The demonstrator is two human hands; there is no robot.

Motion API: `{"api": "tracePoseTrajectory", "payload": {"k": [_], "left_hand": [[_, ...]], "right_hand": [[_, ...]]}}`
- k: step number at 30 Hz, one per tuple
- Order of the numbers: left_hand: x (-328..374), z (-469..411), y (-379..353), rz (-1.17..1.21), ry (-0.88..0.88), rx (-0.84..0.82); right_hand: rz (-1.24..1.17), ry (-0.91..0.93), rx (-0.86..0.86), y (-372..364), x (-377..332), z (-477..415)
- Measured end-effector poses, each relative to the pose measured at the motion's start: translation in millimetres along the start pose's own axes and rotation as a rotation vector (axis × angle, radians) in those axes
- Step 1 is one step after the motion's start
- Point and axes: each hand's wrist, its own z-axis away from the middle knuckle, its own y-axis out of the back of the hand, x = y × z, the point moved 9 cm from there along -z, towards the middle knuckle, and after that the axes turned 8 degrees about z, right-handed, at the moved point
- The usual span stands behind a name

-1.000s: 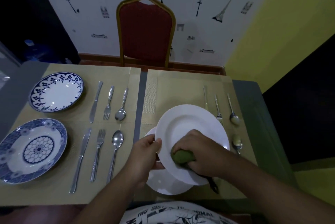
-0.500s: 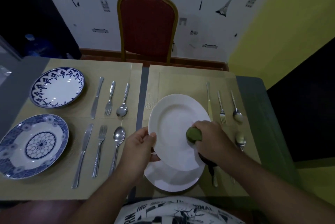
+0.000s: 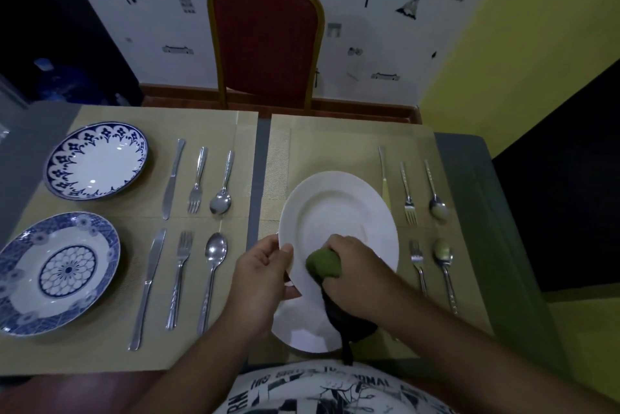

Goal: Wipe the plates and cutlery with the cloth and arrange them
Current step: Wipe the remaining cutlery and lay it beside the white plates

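**A:** Wiping the round white ceramic plate (image 3: 339, 212), are you?

**B:** Yes. My left hand (image 3: 260, 274) pinches its near-left rim, thumb on the face and fingers behind, tilting it up over the beige woven placemat (image 3: 335, 145). My right hand (image 3: 355, 274) is closed around the bunched green cloth (image 3: 323, 264), pressing it on the plate's lower face; a dark tail of the cloth hangs below my wrist.

**A:** How do you do this step well?

**B:** I judge it best to keep the rim pinch firm, sweep the cloth in overlapping arcs out to the edge, and turn the plate so no part is missed. Glazed ceramic is likely slick, so a loose hold could let it drop onto the second white plate (image 3: 302, 329), which lies flat just beneath.

**A:** Anything in the dishes?

**B:** Nothing that I can see. The blue-patterned bowl with the scalloped border (image 3: 97, 160) and the blue floral plate (image 3: 57, 272) sit empty on the left mat, each with a steel knife, fork and spoon beside it. The white plate in my hands is bare too, and I cannot tell whether any marks remain on it.
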Motion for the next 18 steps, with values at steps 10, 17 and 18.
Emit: {"api": "tracePoseTrajectory", "payload": {"k": [10, 17, 18], "left_hand": [[-1.7, 6.7, -11.8, -0.032, 0.016, -0.101], [1.7, -12.1, 4.6, 0.064, 0.058, -0.022], [-1.1, -11.7, 6.5, 0.073, 0.070, -0.016]], "right_hand": [[-0.157, -0.071, 0.436, 58.5, 26.6, -29.5], [0.234, 0.464, -0.058, 4.6, -3.8, -17.0], [0.270, 0.451, -0.091, 6.6, 2.8, -14.6]]}}
